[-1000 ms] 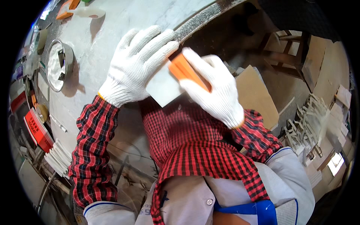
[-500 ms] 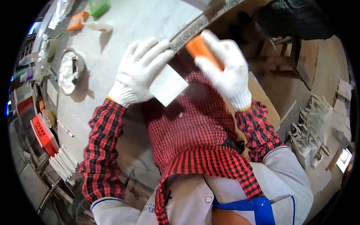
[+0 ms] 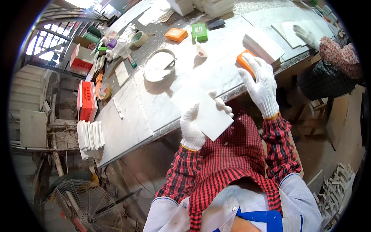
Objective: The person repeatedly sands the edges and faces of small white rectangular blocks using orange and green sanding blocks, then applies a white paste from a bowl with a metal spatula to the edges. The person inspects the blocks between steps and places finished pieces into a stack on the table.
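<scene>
A thin white rectangular tile [image 3: 210, 116] is gripped in my left hand [image 3: 193, 131], with the thumb over its face and fingertips curling round its far edge. The hand wears a white knitted glove and hovers by the table's near edge. My right hand [image 3: 262, 83], gloved alike, is farther right at the table edge. Between its thumb and fingers sits an orange block [image 3: 244, 61], partly covered by the hand. Just beyond that hand lies a stack of white tiles [image 3: 264, 46].
The stone-topped table [image 3: 127, 96] holds a metal bowl of white powder [image 3: 159, 65], a small white bottle [image 3: 200, 50], a green box [image 3: 199, 31] and an orange box [image 3: 176, 34]. At the right, a co-worker's gloved hand [image 3: 306, 35] rests on tiles. A fan [image 3: 91, 210] stands lower left.
The view has swung left, showing more of the table. My left hand has turned from palm down to holding the tile up. My right hand has brought the orange block to the tile stack.
</scene>
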### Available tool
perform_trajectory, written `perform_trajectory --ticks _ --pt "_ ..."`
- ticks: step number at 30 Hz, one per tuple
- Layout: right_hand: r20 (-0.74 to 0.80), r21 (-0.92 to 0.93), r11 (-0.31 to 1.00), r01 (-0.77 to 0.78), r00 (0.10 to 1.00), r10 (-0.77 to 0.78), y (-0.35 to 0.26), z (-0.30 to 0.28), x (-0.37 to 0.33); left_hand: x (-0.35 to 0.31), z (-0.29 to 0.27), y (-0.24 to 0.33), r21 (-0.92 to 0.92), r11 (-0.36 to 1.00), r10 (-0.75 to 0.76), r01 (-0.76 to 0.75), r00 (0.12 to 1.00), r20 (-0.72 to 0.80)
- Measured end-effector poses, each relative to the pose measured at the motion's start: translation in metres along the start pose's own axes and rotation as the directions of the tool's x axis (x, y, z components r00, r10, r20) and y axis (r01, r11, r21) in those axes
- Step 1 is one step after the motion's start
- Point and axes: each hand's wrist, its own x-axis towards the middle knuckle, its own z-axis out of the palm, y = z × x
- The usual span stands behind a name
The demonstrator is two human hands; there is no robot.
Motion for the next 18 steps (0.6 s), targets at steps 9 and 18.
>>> perform_trajectory --ticks 9,18 --pt "0.670 0.623 0.654 -0.429 0.724 -0.163 -0.062 0.007 -0.007 -0.043 -0.004 -0.029 0.042 0.985 -0.166 0.169 0.983 -0.072" --pt "0.487 0.651 0.517 -0.556 0.828 0.278 -0.033 0.013 -0.051 -0.062 0.008 -0.032 -0.016 0.981 -0.196 0.196 0.980 -0.025"
